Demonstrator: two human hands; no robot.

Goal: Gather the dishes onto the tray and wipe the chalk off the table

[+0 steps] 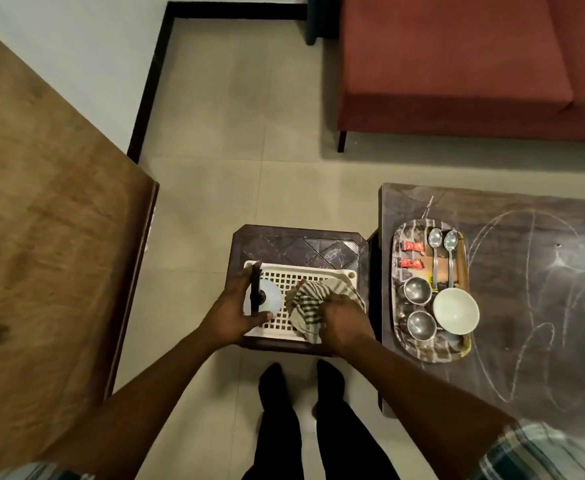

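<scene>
Your right hand (344, 320) covers part of the striped cloth (310, 303). The chalked surface (543, 341) runs off the right edge, and the print on the red wrappers (413, 246) is too small to read.

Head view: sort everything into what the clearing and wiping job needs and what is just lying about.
Job: tray, white bowl, steel bowls, spoons, chalk marks, dark table, striped cloth in right hand, spray bottle in left hand.
Lying about: red sofa, wooden table, white basket, stool, red wrappers.
</scene>
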